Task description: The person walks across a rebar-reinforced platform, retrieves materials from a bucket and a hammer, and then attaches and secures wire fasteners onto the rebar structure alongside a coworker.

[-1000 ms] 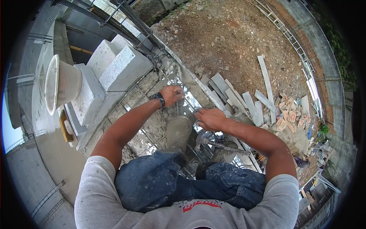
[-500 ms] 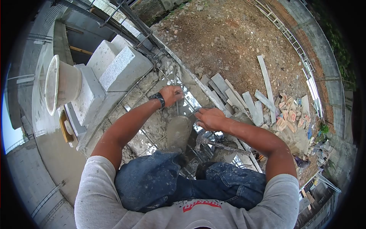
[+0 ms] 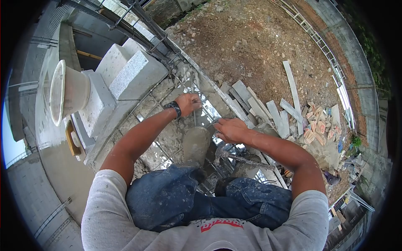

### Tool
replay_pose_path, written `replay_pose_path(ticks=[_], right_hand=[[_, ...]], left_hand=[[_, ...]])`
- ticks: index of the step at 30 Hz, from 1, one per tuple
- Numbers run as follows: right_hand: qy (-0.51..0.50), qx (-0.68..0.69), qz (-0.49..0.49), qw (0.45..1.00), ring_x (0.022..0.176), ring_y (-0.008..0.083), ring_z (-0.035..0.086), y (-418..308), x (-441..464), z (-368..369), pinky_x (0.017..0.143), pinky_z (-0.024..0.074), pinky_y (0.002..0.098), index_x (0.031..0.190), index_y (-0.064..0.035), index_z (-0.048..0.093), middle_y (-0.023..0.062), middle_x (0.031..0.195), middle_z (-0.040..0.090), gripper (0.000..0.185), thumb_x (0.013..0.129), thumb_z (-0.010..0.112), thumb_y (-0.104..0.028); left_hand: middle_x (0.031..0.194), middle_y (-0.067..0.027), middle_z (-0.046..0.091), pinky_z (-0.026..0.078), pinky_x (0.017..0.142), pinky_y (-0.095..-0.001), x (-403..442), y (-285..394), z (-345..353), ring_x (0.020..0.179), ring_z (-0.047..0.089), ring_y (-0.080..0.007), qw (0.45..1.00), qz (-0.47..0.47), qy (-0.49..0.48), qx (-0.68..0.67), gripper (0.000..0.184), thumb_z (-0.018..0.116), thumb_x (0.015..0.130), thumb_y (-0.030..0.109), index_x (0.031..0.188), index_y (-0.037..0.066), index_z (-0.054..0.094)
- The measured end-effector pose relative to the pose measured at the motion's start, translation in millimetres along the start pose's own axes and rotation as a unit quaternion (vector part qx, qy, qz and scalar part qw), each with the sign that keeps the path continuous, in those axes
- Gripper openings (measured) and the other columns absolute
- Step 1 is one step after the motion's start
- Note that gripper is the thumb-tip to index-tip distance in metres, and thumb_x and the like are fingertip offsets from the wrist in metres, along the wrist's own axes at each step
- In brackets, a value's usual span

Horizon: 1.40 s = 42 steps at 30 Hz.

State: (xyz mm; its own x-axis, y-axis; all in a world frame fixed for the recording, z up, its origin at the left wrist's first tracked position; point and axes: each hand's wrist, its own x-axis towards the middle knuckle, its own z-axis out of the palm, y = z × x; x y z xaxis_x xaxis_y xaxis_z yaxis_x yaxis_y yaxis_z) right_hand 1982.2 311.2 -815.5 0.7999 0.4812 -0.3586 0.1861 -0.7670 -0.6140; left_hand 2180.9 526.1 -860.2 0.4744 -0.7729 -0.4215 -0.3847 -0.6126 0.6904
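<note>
My left hand (image 3: 188,104), with a dark watch (image 3: 173,109) on the wrist, is closed on a thin steel bar (image 3: 194,119) of the rebar grid. Lower and to the right, my right hand (image 3: 230,129) has its fingers curled round another rebar piece, mostly hidden by the hand. Between and below the hands is a cement-coated boot (image 3: 196,144), standing on the grid. A claw hammer (image 3: 236,157) lies near my right knee, below the right hand. Bright gaps and wet-looking mortar show between the bars.
Pale blocks (image 3: 140,77) stand at the upper left, beside a white bucket (image 3: 69,94) tipped on its side. A float with a wooden handle (image 3: 72,138) is nearby. Upright rebar (image 3: 155,31) rises behind. Beyond the edge lie planks (image 3: 251,98), rubble and a ladder (image 3: 314,35).
</note>
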Motion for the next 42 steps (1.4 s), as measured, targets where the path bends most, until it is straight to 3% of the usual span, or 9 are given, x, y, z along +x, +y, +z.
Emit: replay_pose_path(ticks=[19,42], right_hand=[[0.0,0.002,0.003,1.0,0.104,0.0368,0.066,-0.8,0.2,-0.7,0.087,0.0529,0.0489,0.113,-0.0066,0.061,0.0168,0.108,0.064,0.031,0.095,0.064,-0.032],[0.003,0.003,0.001,1.0,0.104,0.0367,0.066,0.6,0.6,1.4,0.086,0.0534,0.0495,0.111,-0.0063,0.062,0.0166,0.108,0.064,0.031,0.095,0.064,-0.032]], left_hand=[[0.094,-0.0131,0.073,0.054,0.081,-0.0397,1.9,-3.8,0.1,0.089,0.07,-0.0279,1.0,-0.002,-0.011,-0.015,0.027,0.074,0.09,0.032,0.1,0.007,0.07],[0.091,-0.0156,0.072,0.054,0.076,-0.0435,-2.3,2.4,-2.7,0.085,0.069,-0.0336,0.998,0.007,0.004,0.058,0.03,0.071,0.092,0.037,0.098,0.007,0.069]])
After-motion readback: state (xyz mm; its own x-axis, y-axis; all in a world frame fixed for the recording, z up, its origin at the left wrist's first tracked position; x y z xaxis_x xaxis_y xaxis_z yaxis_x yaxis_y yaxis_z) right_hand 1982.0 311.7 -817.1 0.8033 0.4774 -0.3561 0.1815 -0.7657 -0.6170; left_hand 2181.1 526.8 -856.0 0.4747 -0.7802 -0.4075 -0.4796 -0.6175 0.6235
